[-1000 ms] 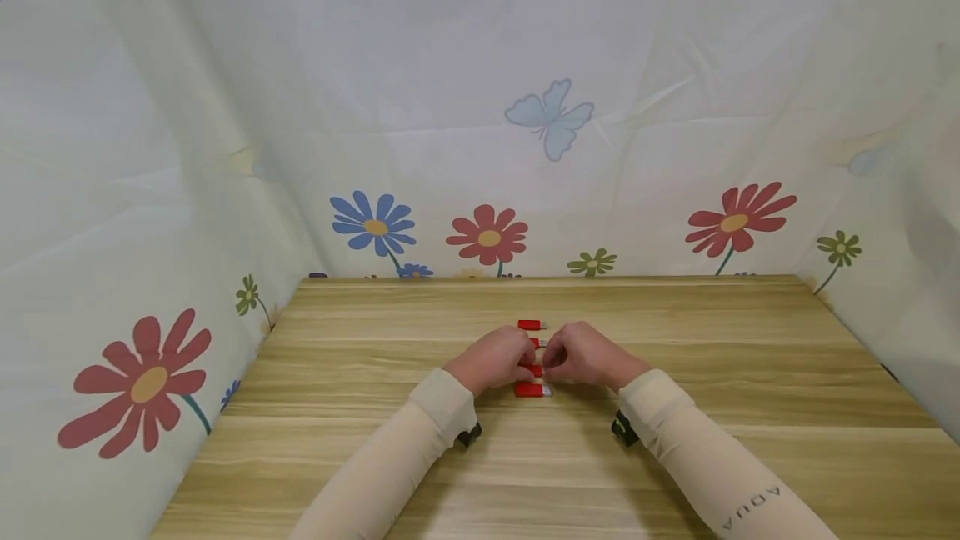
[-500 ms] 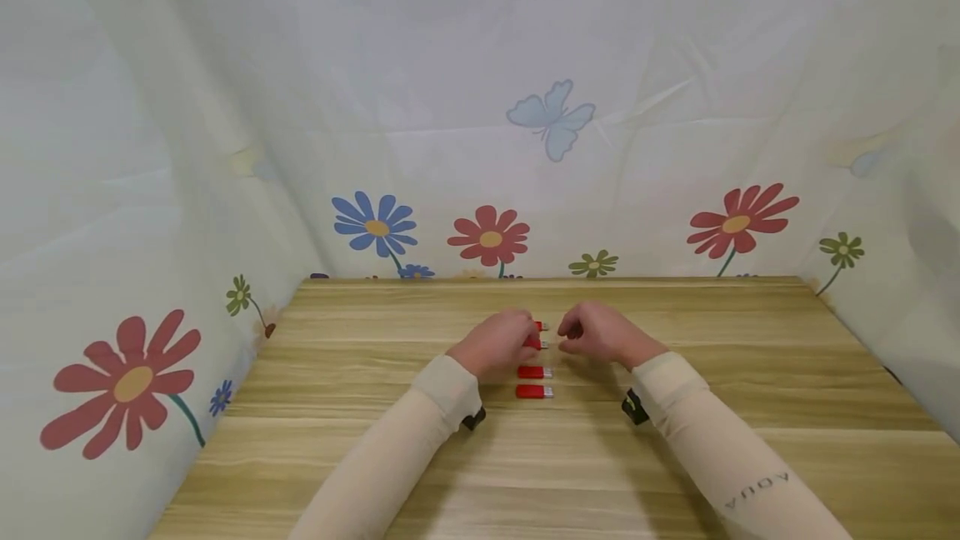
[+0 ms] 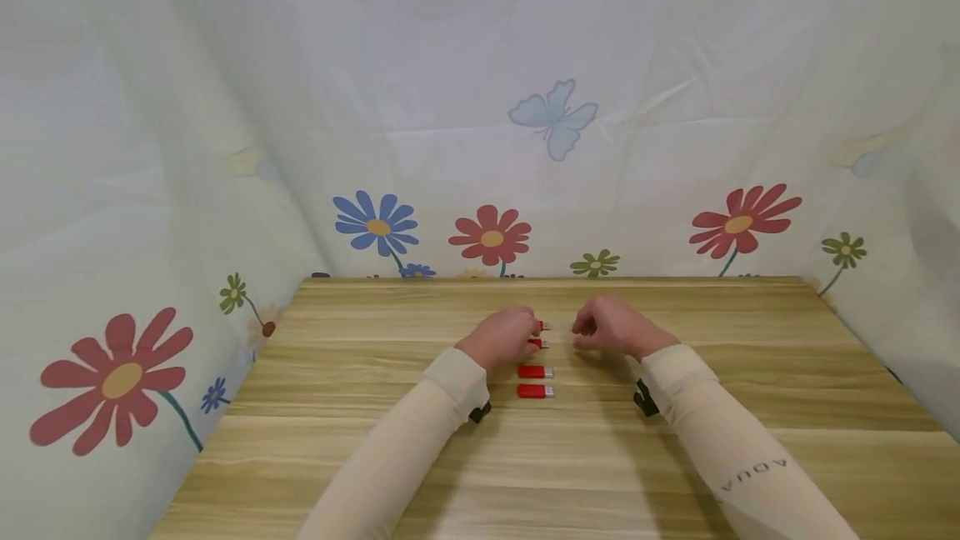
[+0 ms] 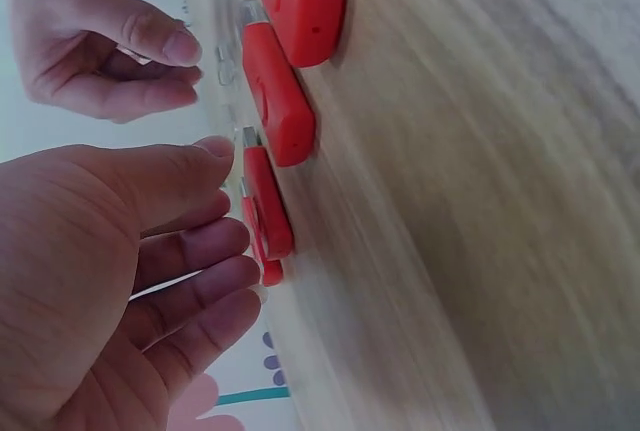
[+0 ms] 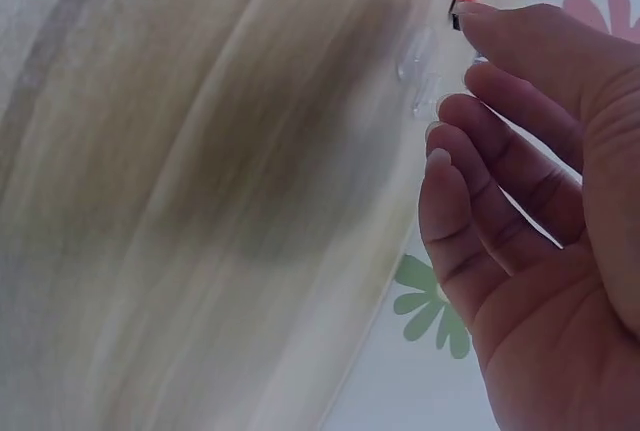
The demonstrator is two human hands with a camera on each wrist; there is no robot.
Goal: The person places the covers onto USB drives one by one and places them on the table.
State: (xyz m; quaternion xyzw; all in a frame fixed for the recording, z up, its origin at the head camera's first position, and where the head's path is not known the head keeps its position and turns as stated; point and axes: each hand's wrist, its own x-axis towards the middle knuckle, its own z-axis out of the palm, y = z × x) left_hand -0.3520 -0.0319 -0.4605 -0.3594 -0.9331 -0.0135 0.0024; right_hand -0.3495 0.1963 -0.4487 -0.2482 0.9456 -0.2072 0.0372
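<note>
Several red USB sticks lie in a column on the wooden table, metal plugs pointing right. The nearest USB stick (image 3: pixel 532 391) and the second USB stick (image 3: pixel 532 372) show whole in the head view. My left hand (image 3: pixel 501 337) covers part of the far two; in the left wrist view its loosely bent fingertips (image 4: pixel 235 276) are right beside a far USB stick (image 4: pixel 265 201). To the right of the column hovers my right hand (image 3: pixel 617 328), fingers relaxed and holding nothing. Small clear plastic pieces (image 5: pixel 425 94) lie on the table near its fingertips.
The wooden table (image 3: pixel 570 473) extends to a flower-print curtain (image 3: pixel 450 107) at the back and both sides. Long light sleeves cover both arms, with a dark device (image 3: pixel 647 398) under the right wrist and another dark device (image 3: pixel 480 412) under the left.
My left hand has moved from the second-nearest USB stick toward the far ones. My right hand has drawn away to the right and farther back. The near sticks have come into full view.
</note>
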